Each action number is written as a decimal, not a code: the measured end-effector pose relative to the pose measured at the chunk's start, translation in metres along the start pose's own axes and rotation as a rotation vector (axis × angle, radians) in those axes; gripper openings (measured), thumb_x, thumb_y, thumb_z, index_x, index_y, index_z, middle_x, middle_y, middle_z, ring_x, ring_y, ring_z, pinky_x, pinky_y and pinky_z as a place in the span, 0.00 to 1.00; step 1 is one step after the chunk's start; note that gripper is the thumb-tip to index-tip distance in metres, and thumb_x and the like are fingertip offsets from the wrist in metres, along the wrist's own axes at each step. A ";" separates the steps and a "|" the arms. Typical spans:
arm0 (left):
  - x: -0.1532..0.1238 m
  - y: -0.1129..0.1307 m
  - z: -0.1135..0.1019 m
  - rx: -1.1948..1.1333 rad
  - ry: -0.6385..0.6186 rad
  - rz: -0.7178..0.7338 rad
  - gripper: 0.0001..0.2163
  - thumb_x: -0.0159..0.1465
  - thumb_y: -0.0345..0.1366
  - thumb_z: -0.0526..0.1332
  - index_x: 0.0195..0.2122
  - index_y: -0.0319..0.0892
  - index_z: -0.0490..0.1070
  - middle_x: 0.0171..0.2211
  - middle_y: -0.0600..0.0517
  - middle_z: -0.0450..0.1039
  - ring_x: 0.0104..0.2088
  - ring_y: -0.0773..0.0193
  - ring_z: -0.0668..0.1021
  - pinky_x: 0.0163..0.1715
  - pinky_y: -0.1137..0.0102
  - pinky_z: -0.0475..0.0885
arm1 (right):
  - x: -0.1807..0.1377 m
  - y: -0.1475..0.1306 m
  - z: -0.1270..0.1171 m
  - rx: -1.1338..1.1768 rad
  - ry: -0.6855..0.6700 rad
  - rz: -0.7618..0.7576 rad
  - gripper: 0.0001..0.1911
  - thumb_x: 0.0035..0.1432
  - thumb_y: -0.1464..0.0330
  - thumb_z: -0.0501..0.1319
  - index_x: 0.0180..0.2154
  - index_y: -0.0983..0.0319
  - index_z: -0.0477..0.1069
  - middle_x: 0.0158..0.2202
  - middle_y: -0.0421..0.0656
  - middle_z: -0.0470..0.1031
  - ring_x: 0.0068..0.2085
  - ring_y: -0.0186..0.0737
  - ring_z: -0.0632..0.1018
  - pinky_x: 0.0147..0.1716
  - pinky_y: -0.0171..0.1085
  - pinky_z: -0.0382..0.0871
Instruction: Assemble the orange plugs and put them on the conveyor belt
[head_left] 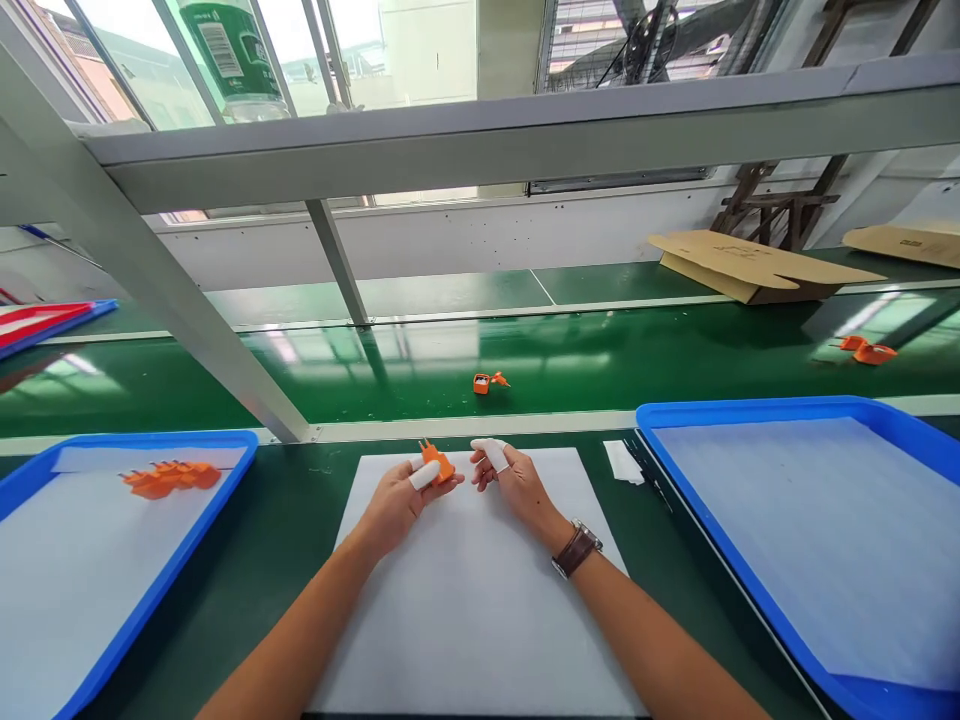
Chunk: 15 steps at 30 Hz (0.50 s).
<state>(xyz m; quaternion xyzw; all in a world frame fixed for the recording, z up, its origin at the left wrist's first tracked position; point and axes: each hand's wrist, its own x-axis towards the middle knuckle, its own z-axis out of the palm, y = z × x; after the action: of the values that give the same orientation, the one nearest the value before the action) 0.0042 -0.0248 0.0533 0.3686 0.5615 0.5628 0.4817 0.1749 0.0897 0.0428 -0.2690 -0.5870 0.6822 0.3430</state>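
My left hand (pixel 414 494) is closed around a small orange plug (pixel 438 462) with dark prongs pointing up, pinched between thumb and fingers. My right hand (pixel 507 474) is just to its right, apart from the plug. Its fingers are loosely bent and spread, with nothing visible in them. Both hands wear white finger covers and are over the white sheet (pixel 480 600). More orange plugs (pixel 171 478) lie grouped near the far end of the left blue tray (pixel 161 590).
The right blue tray (pixel 726 556) has a white liner. Beside it lie a scrap of white paper (pixel 624 462) and a dark pen (pixel 654 478). Orange pieces (pixel 481 383) sit on the green belt (pixel 420 380), with others (pixel 874 353) farther right. A slanted metal post (pixel 217 345) stands at left.
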 end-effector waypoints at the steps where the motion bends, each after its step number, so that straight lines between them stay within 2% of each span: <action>1: 0.000 0.004 -0.004 -0.111 -0.018 -0.046 0.18 0.67 0.48 0.60 0.46 0.38 0.76 0.53 0.40 0.77 0.54 0.47 0.78 0.60 0.51 0.70 | 0.000 0.000 0.000 -0.014 -0.004 -0.001 0.23 0.64 0.50 0.57 0.42 0.63 0.75 0.35 0.45 0.77 0.29 0.38 0.77 0.30 0.39 0.72; 4: -0.002 0.014 -0.013 -0.197 0.003 -0.039 0.18 0.67 0.49 0.59 0.46 0.39 0.77 0.56 0.40 0.74 0.56 0.47 0.77 0.59 0.52 0.70 | -0.004 0.000 0.000 -0.100 -0.052 -0.010 0.23 0.64 0.50 0.57 0.37 0.63 0.75 0.29 0.43 0.76 0.29 0.39 0.76 0.31 0.39 0.71; 6: -0.006 0.020 -0.021 -0.085 0.082 0.035 0.17 0.66 0.47 0.61 0.48 0.40 0.77 0.56 0.40 0.74 0.56 0.47 0.77 0.57 0.52 0.72 | -0.007 0.001 0.000 -0.163 -0.083 -0.011 0.23 0.64 0.49 0.56 0.34 0.63 0.74 0.26 0.43 0.75 0.29 0.40 0.75 0.32 0.39 0.70; 8: -0.014 0.029 -0.037 0.072 0.230 0.143 0.17 0.64 0.44 0.64 0.50 0.40 0.76 0.54 0.41 0.76 0.55 0.48 0.77 0.55 0.53 0.72 | -0.009 0.003 0.000 -0.228 -0.098 -0.017 0.24 0.64 0.48 0.56 0.35 0.63 0.74 0.27 0.44 0.76 0.29 0.41 0.75 0.33 0.40 0.70; 11: -0.036 0.053 -0.087 0.292 0.582 0.298 0.17 0.62 0.39 0.66 0.51 0.40 0.75 0.50 0.44 0.78 0.53 0.52 0.78 0.54 0.56 0.73 | -0.010 0.009 -0.001 -0.312 -0.118 -0.016 0.24 0.63 0.48 0.56 0.36 0.62 0.75 0.28 0.45 0.77 0.31 0.44 0.76 0.34 0.41 0.70; 14: -0.073 0.087 -0.161 0.406 0.934 0.355 0.19 0.63 0.37 0.64 0.55 0.40 0.70 0.53 0.46 0.75 0.53 0.56 0.77 0.54 0.60 0.72 | -0.009 0.014 -0.002 -0.366 -0.130 0.005 0.24 0.63 0.48 0.56 0.37 0.62 0.75 0.28 0.45 0.77 0.31 0.45 0.76 0.34 0.41 0.69; 15: -0.087 0.097 -0.185 0.448 1.100 0.351 0.21 0.63 0.36 0.64 0.56 0.40 0.68 0.53 0.45 0.75 0.51 0.57 0.77 0.52 0.61 0.73 | -0.009 0.015 -0.002 -0.387 -0.134 0.010 0.23 0.63 0.48 0.56 0.38 0.62 0.75 0.28 0.45 0.77 0.31 0.45 0.76 0.34 0.41 0.69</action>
<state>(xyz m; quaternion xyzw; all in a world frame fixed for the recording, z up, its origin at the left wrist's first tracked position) -0.1620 -0.1500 0.1424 0.2037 0.7631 0.6096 -0.0674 0.1796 0.0831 0.0273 -0.2866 -0.7272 0.5750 0.2416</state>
